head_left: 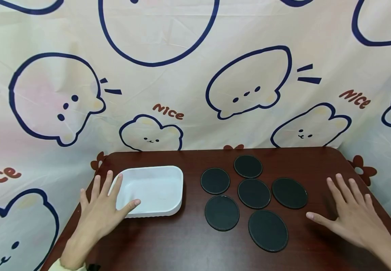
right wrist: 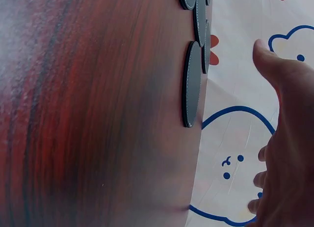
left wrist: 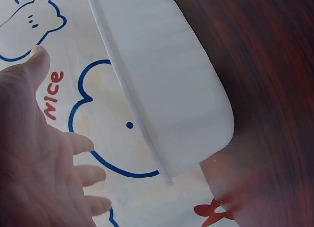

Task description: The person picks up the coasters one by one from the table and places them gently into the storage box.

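A white rectangular tray (head_left: 151,192) with rounded corners stands at the left of the dark wooden table. My left hand (head_left: 102,210), fingers spread, is over its left side in the head view; in the left wrist view the hand (left wrist: 44,138) looks apart from the tray's side wall (left wrist: 181,89). Several round black coasters with stitched rims lie flat right of the tray, among them a middle one (head_left: 254,193), a front one (head_left: 268,230) and a right one (head_left: 289,193). My right hand (head_left: 358,218) spreads its fingers right of the coasters, holding nothing.
The brown table (head_left: 168,244) has rounded back corners. Behind and beside it hangs a pale cloth (head_left: 188,90) printed with blue cartoon outlines and red lettering. Between the tray and the coasters runs a strip of bare tabletop.
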The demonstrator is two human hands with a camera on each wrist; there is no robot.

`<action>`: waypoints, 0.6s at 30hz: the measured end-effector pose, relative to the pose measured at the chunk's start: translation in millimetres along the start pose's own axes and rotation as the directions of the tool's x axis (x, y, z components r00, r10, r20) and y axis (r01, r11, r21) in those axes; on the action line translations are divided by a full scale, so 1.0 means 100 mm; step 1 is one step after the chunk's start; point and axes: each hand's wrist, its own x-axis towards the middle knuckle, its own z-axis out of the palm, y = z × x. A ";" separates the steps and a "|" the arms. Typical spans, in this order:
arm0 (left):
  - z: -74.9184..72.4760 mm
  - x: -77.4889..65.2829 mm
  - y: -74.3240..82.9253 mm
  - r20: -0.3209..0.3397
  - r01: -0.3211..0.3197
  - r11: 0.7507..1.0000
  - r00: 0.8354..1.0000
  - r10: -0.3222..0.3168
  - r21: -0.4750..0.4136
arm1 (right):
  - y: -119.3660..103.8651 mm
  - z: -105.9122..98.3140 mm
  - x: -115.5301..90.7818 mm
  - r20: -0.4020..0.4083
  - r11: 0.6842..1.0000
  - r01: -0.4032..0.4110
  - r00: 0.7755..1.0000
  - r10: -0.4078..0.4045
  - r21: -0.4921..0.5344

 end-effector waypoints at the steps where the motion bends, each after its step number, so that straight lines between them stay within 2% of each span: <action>1: 0.00 0.01 0.00 0.000 -0.004 1.000 1.000 0.004 -0.008 | 0.00 0.00 0.01 0.009 1.000 0.006 1.000 -0.006 0.015; 8: 0.01 0.03 -0.05 0.010 -0.025 0.998 1.000 0.026 -0.058 | 0.01 -0.01 0.07 0.074 0.994 0.031 0.997 -0.039 0.103; 13: 0.02 0.02 -0.08 0.012 -0.030 0.996 0.999 0.031 -0.088 | 0.00 -0.03 0.11 0.104 0.994 0.017 0.994 -0.028 0.104; 18: 0.04 0.01 -0.16 0.015 -0.008 0.992 1.000 0.010 -0.123 | -0.01 -0.05 0.16 0.134 0.993 0.015 0.991 -0.031 0.119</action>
